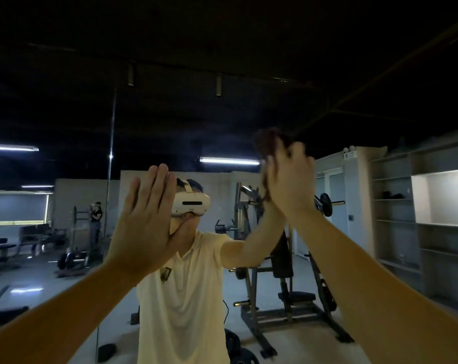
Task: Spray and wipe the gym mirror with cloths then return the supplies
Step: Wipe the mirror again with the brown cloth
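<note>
Your left hand (144,224) sits at about 8 o'clock from frame centre, palm flat on the mirror (196,114), fingers straight and together, thumb hidden against the glass. It holds nothing.

Your right hand (288,179) is at 3 o'clock of centre, raised higher than the left, back of the hand toward you. It holds a dark brown cloth (267,143) to the glass. The cloth is bunched, sticking out past the fingertips at 1 o'clock and trailing down the thumb side. This hand is motion-blurred. The fingers look close together and bent onto the cloth; exact finger placement cannot be told.

Both forearms come in from the bottom corners, 7 and 5 o'clock.

In the mirror, your reflection is at 6 o'clock: cream T-shirt (180,298) and white headset (191,203), with reflected hands meeting yours. A weight machine (283,271) stands at 4 o'clock, open shelving (396,206) at 3 o'clock, and a strip light (229,161) just above centre. The ceiling is dark from 10 to 2 o'clock. No spray bottle in view.
</note>
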A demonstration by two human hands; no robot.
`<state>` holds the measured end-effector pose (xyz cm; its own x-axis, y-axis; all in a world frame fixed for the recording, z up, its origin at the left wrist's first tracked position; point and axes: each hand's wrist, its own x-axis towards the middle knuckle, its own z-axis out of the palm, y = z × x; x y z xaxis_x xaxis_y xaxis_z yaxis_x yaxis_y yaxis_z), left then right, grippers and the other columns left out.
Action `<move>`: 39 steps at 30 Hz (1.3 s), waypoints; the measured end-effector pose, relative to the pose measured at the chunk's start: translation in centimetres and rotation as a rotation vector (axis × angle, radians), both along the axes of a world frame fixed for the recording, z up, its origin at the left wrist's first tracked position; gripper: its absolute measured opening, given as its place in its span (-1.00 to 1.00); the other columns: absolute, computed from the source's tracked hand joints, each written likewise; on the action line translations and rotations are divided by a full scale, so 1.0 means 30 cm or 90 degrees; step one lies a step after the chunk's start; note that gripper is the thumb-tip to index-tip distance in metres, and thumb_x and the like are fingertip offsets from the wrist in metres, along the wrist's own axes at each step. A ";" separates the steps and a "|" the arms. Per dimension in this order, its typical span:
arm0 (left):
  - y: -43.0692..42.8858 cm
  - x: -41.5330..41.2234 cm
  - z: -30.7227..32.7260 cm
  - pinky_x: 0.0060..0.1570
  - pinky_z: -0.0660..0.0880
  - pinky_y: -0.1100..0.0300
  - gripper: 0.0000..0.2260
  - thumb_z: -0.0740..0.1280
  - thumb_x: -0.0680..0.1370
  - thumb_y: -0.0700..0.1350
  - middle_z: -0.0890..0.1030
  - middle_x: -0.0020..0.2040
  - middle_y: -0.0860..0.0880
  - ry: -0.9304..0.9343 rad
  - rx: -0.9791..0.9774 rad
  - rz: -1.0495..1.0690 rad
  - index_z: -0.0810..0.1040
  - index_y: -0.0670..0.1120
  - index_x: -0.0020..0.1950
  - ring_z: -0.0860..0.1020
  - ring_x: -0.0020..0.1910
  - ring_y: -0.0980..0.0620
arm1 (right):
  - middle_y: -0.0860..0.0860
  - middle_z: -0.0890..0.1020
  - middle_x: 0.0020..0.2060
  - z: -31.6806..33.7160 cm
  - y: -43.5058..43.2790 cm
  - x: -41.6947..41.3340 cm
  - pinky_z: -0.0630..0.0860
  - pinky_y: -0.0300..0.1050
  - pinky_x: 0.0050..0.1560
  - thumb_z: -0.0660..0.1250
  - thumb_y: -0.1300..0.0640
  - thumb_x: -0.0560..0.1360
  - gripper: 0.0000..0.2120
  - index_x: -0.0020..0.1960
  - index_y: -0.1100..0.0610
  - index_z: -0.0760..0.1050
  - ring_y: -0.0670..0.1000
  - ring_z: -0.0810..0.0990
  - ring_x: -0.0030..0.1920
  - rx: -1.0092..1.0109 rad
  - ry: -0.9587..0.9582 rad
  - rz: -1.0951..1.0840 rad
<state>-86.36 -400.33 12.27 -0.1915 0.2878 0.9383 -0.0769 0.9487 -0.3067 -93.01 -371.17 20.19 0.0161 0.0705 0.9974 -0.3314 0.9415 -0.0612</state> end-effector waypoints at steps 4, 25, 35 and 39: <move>0.004 0.001 0.000 0.64 -0.02 -0.23 -0.18 -0.03 0.67 0.35 0.01 0.68 -0.27 0.006 0.003 0.003 0.02 -0.27 0.68 -0.04 0.68 -0.22 | 0.17 0.48 0.19 -0.023 0.065 -0.037 0.44 0.02 0.15 0.03 -0.06 0.68 -0.52 0.51 0.10 0.36 0.08 0.50 -0.01 -0.264 -0.040 0.016; 0.007 0.007 0.005 0.63 0.00 -0.23 -0.17 -0.10 0.67 0.39 -0.05 0.70 -0.24 -0.028 0.014 0.031 -0.04 -0.23 0.69 -0.09 0.69 -0.19 | 0.17 0.48 0.07 -0.081 0.090 -0.023 0.41 0.03 0.09 0.12 -0.07 0.67 -0.58 0.44 0.10 0.42 0.15 0.49 -0.01 -0.054 -0.033 -0.032; -0.121 0.127 0.040 0.64 -0.01 -0.18 -0.20 -0.05 0.67 0.39 0.04 0.69 -0.17 -0.082 -0.059 0.051 0.04 -0.17 0.70 0.00 0.69 -0.13 | 0.13 0.50 0.14 0.103 -0.403 0.126 0.42 0.06 0.15 0.12 0.02 0.64 -0.61 0.33 0.19 0.50 0.14 0.47 0.11 -0.039 -0.002 0.039; -0.230 0.187 0.030 0.58 0.15 -0.27 -0.12 0.11 0.59 0.41 0.22 0.63 -0.30 -0.024 0.067 0.068 0.13 -0.26 0.65 0.21 0.62 -0.27 | 0.09 0.49 0.16 -0.052 -0.598 0.179 0.44 0.00 0.17 0.23 -0.03 0.59 -0.57 0.38 0.15 0.47 0.08 0.45 0.12 0.132 0.012 0.100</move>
